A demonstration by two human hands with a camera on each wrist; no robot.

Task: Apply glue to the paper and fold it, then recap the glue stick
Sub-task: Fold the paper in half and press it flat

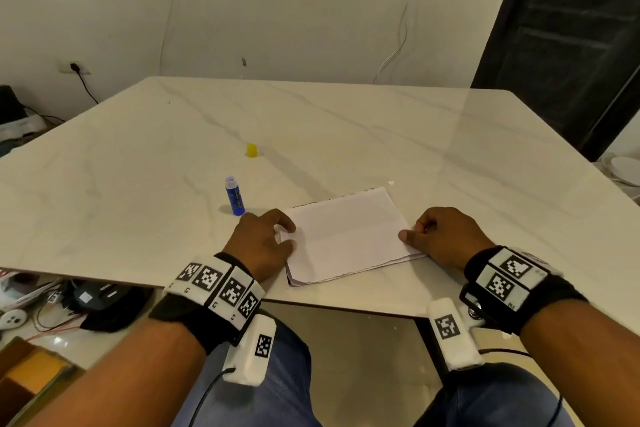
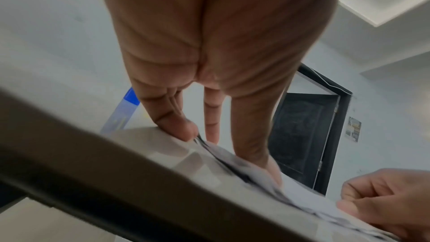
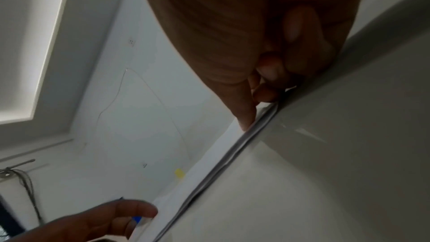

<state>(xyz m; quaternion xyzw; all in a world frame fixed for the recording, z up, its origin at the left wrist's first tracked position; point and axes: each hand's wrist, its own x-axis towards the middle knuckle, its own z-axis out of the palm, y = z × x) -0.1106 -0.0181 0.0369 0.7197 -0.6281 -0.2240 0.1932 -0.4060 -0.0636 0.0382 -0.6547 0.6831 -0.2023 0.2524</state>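
Observation:
A folded white paper [image 1: 346,236] of several layers lies near the table's front edge. My left hand [image 1: 289,236] holds its left edge, thumb on top and curled fingers at the edge [image 2: 228,150]. My right hand [image 1: 412,232] holds the right edge the same way, thumb pressing the top layer [image 3: 256,109]. The blue glue stick [image 1: 234,196] stands upright and uncapped just left of the paper, behind my left hand [image 2: 123,113]. Its yellow cap [image 1: 251,150] sits alone farther back on the table [image 3: 179,173].
The marble-patterned table [image 1: 138,184] stretches wide to the left, right and back. Its front edge runs just below the paper. Cables and devices [image 1: 86,298] and a cardboard box [image 1: 31,378] lie on the floor at the left. A dark door [image 1: 571,45] stands at the right.

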